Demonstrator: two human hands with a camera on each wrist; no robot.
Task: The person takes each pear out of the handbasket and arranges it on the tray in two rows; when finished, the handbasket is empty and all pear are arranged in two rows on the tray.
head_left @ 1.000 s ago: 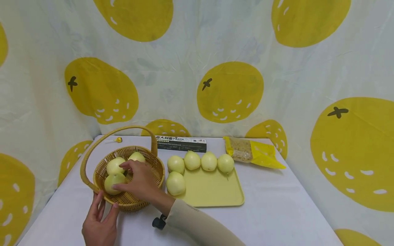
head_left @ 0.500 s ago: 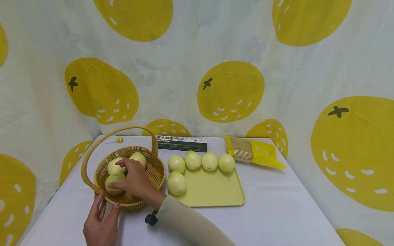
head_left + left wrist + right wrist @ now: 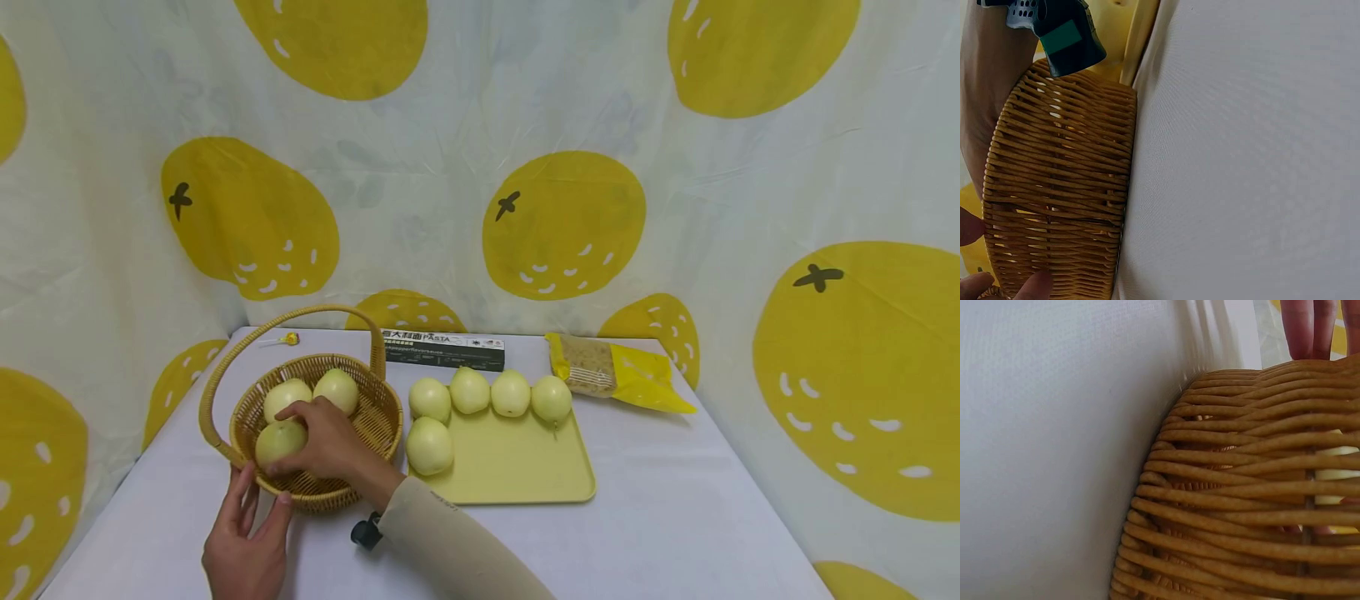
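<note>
A wicker basket [image 3: 311,500] with a tall handle stands at the left of the table. In it sit three pale green pears: a front one [image 3: 279,443], one behind it [image 3: 288,400] and one at the back right [image 3: 336,390]. My right hand [image 3: 326,442] reaches over the near rim and grips the front pear between thumb and fingers. My left hand [image 3: 247,533] holds the basket's near-left edge beside the handle's foot, and its fingertips [image 3: 1035,286] touch the woven wall in the left wrist view. The right wrist view shows mainly the basket's outer weave [image 3: 1260,487].
Right of the basket lies a yellow tray [image 3: 517,467], with several pears [image 3: 510,393] along its back and left edges. Behind stand a black-and-white pasta box [image 3: 442,350] and a yellow bag [image 3: 618,372]. A lollipop [image 3: 291,339] lies behind the basket.
My right hand has shifted slightly left and down, and its fingers have closed in on the front pear. The left hand and the basket stay about where they were.
</note>
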